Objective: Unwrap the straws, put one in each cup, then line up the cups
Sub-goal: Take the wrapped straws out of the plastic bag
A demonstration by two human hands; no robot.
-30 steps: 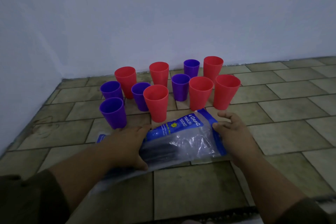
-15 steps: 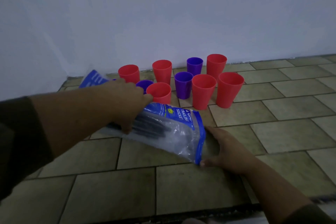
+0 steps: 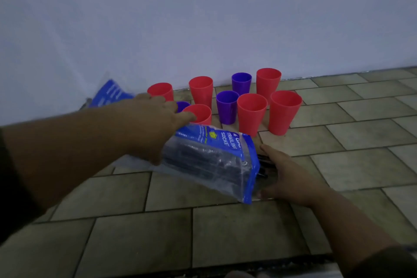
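My left hand (image 3: 153, 128) grips a clear plastic bag (image 3: 212, 162) with a blue printed band and holds it lifted and tilted, its open end pointing down to the right. Dark straws (image 3: 262, 166) show inside the bag and stick out onto the floor at its mouth. My right hand (image 3: 286, 176) lies flat on the tiles at that open end, fingers straight, touching the straws. Behind the bag stand several red cups (image 3: 251, 113) and purple cups (image 3: 227, 106), all upright and without straws. Some cups on the left are hidden by my left arm.
The cups stand on a tiled floor (image 3: 225, 237) near a white wall (image 3: 203, 18). The bag's blue far end (image 3: 110, 95) rises above my left forearm. A dark strip runs along the bottom edge of the view.
My left hand has lifted the bag off the floor and tipped its open end down. My right hand moved from the bag's edge to the floor at its mouth, where straws now poke out.
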